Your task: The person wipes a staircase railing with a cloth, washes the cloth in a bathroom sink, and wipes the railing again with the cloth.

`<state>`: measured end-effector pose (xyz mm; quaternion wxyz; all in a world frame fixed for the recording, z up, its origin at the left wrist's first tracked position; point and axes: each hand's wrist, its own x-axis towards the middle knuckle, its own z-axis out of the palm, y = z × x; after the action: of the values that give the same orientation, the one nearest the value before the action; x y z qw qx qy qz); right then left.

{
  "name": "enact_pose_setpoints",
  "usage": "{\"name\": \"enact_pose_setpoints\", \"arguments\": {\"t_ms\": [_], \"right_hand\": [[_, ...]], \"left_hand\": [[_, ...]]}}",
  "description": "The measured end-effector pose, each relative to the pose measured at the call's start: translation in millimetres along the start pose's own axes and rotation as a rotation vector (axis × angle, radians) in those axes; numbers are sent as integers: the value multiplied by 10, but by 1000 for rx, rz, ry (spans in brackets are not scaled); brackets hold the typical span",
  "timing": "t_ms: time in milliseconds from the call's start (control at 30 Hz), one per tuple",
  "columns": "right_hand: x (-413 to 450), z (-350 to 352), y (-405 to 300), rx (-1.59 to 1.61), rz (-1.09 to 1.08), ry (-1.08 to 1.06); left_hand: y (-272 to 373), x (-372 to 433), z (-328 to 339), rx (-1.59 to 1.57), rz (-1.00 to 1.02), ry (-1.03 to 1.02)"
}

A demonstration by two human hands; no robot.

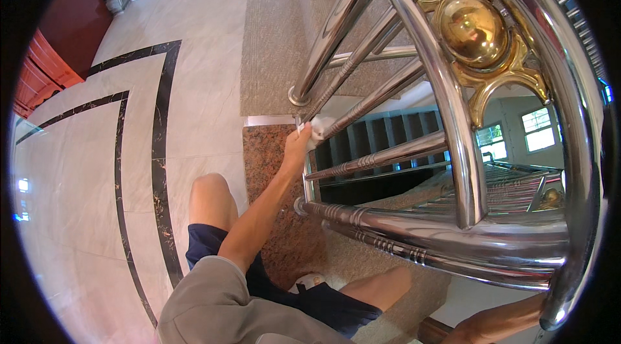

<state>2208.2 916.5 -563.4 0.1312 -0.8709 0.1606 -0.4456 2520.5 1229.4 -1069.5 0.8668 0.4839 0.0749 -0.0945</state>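
My left hand [297, 144] is closed around a white cloth [316, 131]. It presses the cloth near the foot of a ringed steel baluster [373, 96], beside the low bottom rail of a stainless-steel stair railing [436, 235]. Below that hand lies a speckled red granite slab [274, 189]. At the lower right, my right forearm [499, 319] reaches to the curved end of the steel handrail [575, 227]; the right hand itself is hidden behind the rail. A gold-coloured dome ornament [473, 31] sits between the upper bars.
Grey stone steps [271, 43] rise at the top. Through the bars, a lower stair flight [383, 135] drops into an open stairwell, with windows [538, 130] beyond. Pale floor tiles [208, 77] with black bands spread left, towards red wooden furniture [48, 70].
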Motion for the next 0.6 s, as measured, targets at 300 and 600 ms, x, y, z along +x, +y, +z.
{"name": "enact_pose_setpoints", "arguments": {"t_ms": [300, 600], "right_hand": [[9, 54, -83, 36, -12, -43], [-6, 165, -111, 62, -18, -66]], "left_hand": [[1593, -388, 1099, 395, 935, -508], [1980, -198, 1294, 565, 1156, -527]]}}
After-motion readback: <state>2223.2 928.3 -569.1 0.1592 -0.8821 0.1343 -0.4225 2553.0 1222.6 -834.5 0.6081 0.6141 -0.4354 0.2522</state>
